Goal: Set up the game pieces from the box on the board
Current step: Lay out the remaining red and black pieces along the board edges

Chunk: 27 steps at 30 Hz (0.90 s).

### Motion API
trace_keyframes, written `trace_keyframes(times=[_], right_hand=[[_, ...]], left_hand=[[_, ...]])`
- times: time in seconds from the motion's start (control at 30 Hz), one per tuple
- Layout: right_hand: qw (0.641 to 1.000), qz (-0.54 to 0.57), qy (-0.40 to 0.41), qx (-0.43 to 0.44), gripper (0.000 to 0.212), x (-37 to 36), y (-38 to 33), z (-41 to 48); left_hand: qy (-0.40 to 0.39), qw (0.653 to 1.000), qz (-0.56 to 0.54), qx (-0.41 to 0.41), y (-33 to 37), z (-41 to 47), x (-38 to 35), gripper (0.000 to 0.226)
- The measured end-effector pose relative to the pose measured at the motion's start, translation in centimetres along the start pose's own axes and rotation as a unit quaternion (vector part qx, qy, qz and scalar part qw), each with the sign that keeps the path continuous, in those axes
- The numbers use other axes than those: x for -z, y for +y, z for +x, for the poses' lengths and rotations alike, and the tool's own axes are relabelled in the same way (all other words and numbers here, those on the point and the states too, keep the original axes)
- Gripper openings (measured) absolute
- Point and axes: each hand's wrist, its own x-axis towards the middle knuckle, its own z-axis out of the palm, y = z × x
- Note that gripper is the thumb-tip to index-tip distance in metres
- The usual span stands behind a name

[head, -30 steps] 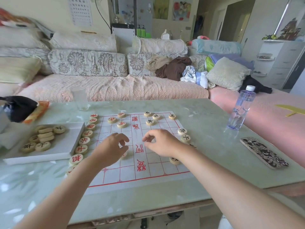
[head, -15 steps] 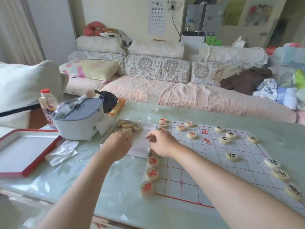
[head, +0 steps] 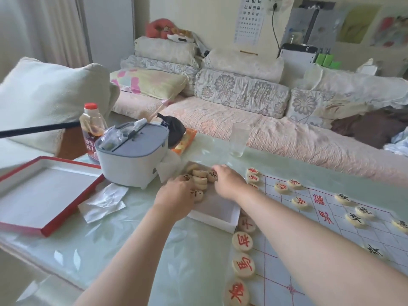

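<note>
A shallow white box lies on the table left of the board. Several round wooden game pieces are piled at its far end. My left hand reaches into the pile with fingers curled down; its grip is hidden. My right hand pinches a black-marked piece at the pile's right side. The paper board with a red grid spreads to the right. Red-marked pieces line its near left edge, and black-marked pieces lie further right.
A grey-white lidded container stands just left of the box, with crumpled paper in front. A red-rimmed box lid lies at the far left. Behind stand a red-capped bottle and a glass.
Both hands left the middle of the board and moved left into the box of pieces. The view swung left with them.
</note>
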Motion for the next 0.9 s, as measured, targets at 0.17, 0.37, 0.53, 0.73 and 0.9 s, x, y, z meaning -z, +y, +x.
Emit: trace_keyframes(times=[0.17, 0.37, 0.53, 0.73, 0.9], right_hand=[[0.998, -0.048, -0.04, -0.008, 0.064, -0.2, 0.3, 2.2], [0.996, -0.059, -0.063, -0.01, 0.042, 0.2, 1.1, 1.6], [0.994, -0.068, -0.088, 0.012, 0.062, 0.9, 1.7, 0.3], [0.997, -0.044, -0.044, 0.051, 0.043, 0.8, 1.9, -1.1], [0.997, -0.007, -0.009, 0.076, 0.051, 1.9, 2.5, -3.1]], left_hand=[[-0.023, 0.999, 0.032, 0.004, 0.9, 0.2, 0.1, 0.034], [-0.044, 0.999, 0.015, 0.003, 1.5, 0.3, 0.8, 0.034], [-0.062, 0.998, -0.015, 0.02, 1.6, 0.3, 0.2, 0.038], [-0.056, 0.998, -0.033, 0.024, 2.3, 0.1, 0.5, 0.033], [-0.034, 0.998, -0.047, 0.029, 3.2, -0.2, 1.0, 0.032]])
